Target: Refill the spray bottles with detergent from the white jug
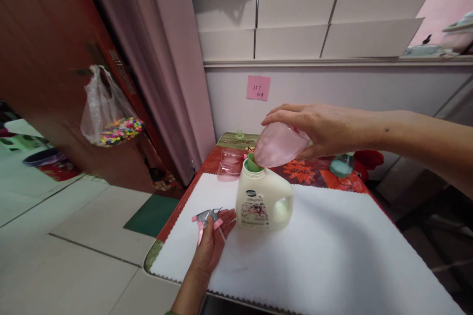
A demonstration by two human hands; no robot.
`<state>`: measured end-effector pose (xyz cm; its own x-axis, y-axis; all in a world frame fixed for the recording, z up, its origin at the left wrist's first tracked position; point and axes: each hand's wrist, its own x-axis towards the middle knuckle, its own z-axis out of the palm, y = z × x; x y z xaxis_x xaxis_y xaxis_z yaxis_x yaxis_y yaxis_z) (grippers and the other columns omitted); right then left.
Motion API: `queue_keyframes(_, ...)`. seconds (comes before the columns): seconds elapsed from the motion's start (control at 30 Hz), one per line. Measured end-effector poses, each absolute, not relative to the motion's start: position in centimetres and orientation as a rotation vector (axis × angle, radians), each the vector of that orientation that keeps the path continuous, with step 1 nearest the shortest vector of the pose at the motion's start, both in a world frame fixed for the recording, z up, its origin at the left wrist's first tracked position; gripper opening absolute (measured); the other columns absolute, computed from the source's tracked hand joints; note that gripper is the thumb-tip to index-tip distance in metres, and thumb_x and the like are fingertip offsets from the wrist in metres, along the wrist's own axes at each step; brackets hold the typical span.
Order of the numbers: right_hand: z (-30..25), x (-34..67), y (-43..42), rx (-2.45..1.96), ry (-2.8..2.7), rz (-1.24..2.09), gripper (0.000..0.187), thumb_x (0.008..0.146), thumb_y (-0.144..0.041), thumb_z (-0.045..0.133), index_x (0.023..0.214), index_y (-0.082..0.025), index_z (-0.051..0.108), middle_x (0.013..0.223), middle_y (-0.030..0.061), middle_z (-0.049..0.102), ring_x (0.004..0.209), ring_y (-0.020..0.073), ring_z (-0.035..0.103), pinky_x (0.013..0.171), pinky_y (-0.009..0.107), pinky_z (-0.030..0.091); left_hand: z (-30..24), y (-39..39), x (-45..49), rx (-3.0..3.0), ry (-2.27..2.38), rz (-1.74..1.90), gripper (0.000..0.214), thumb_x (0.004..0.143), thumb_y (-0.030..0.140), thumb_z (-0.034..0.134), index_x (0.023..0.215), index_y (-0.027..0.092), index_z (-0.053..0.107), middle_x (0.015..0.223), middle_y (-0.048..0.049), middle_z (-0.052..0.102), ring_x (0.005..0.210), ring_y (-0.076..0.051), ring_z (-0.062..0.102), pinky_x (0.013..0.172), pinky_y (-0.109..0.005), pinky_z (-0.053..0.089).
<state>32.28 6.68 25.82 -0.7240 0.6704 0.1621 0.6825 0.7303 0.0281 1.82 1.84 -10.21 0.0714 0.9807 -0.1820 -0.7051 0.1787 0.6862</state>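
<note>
My right hand point(314, 130) grips a pink translucent bottle point(277, 146), tipped over with its mouth at the green neck point(254, 163) of a cream detergent jug point(264, 197). The jug stands upright on a white cloth point(332, 246). My left hand point(214, 238) rests on the cloth just left of the jug, fingers closed round a pink and grey spray trigger head point(206, 217).
A second pink translucent bottle point(229, 162) lies behind the jug. A small green cap point(240, 134) sits at the table's far edge, a teal bottle point(342, 165) at the right. A bag of coloured beads point(111, 118) hangs on the door to the left.
</note>
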Motion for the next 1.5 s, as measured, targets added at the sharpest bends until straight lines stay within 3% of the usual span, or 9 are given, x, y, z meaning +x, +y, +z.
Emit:
queue_keyframes(0.3, 27.1, 31.2, 7.4, -0.993, -2.875, -0.161, 0.08, 0.07, -0.019, 0.075, 0.144, -0.037, 0.05, 0.146, 0.0035, 0.056, 0.12, 0.0319, 0.064, 0.091, 0.044, 0.056, -10.2, 1.8, 1.6, 0.436, 0.756, 1.373, 0.051, 0.08, 0.057, 0.078, 0.107, 0.013, 0.075, 0.094, -0.0148, 0.079, 0.096, -0.026, 0.076, 0.108, -0.047, 0.05)
queue_keyframes(0.57, 28.0, 30.3, 7.7, -0.901, -2.95, -0.211, 0.082, 0.069, -0.013, 0.077, 0.144, -0.036, 0.051, 0.145, 0.0042, 0.057, 0.118, 0.0297, 0.065, 0.091, 0.041, 0.056, -9.6, 1.7, 1.6, 0.422, 0.76, 1.348, 0.049, 0.087, 0.057, 0.07, 0.108, 0.013, 0.075, 0.095, -0.015, 0.078, 0.095, -0.025, 0.075, 0.108, -0.045, 0.05)
queue_keyframes(0.83, 28.4, 29.7, 7.6, -0.939, -2.999, -0.29, 0.089, 0.067, -0.005, 0.078, 0.145, -0.033, 0.048, 0.146, 0.0057, 0.055, 0.115, 0.0268, 0.065, 0.09, 0.038, 0.055, -9.7, 2.0, 1.1, 0.324, 0.708, 1.291, 0.034, 0.095, 0.041, 0.063, 0.106, 0.011, 0.076, 0.101, -0.0191, 0.078, 0.098, -0.027, 0.075, 0.103, -0.043, 0.054)
queue_keyframes(0.97, 28.4, 29.7, 7.7, -0.919, -2.984, -0.265, 0.086, 0.068, -0.008, 0.078, 0.145, -0.034, 0.049, 0.145, 0.0043, 0.055, 0.115, 0.0274, 0.066, 0.091, 0.039, 0.054, -9.9, 2.0, 1.2, 0.315, 0.711, 1.3, 0.027, 0.094, 0.035, 0.066, 0.105, 0.013, 0.076, 0.1, -0.0171, 0.079, 0.097, -0.027, 0.076, 0.105, -0.044, 0.053)
queue_keyframes(1.17, 28.4, 29.9, 7.9, -0.938, -2.96, -0.245, 0.085, 0.069, -0.015, 0.081, 0.145, -0.036, 0.049, 0.142, 0.0041, 0.058, 0.111, 0.0282, 0.067, 0.088, 0.039, 0.055, -10.1, 2.0, 1.2, 0.308, 0.766, 1.341, 0.023, 0.089, 0.038, 0.072, 0.088, 0.015, 0.073, 0.094, -0.0153, 0.08, 0.094, -0.029, 0.077, 0.106, -0.051, 0.051)
queue_keyframes(1.3, 28.3, 29.8, 7.7, -0.982, -2.92, -0.228, 0.087, 0.067, -0.019, 0.082, 0.146, -0.035, 0.047, 0.135, 0.0051, 0.063, 0.112, 0.0316, 0.067, 0.087, 0.041, 0.054, -10.0, 1.9, 1.2, 0.314, 0.772, 1.331, 0.025, 0.09, 0.037, 0.071, 0.088, 0.013, 0.073, 0.093, -0.0162, 0.079, 0.092, -0.028, 0.077, 0.104, -0.048, 0.053)
queue_keyframes(1.5, 28.1, 29.9, 7.9, -1.023, -2.856, -0.197, 0.074, 0.066, -0.027, 0.083, 0.134, -0.033, 0.055, 0.121, 0.0053, 0.07, 0.105, 0.0332, 0.068, 0.083, 0.041, 0.053, -9.9, 1.7, 1.2, 0.247, 0.715, 1.376, 0.023, 0.09, 0.036, 0.072, 0.095, 0.014, 0.074, 0.091, -0.0133, 0.078, 0.09, -0.023, 0.076, 0.1, -0.043, 0.056)
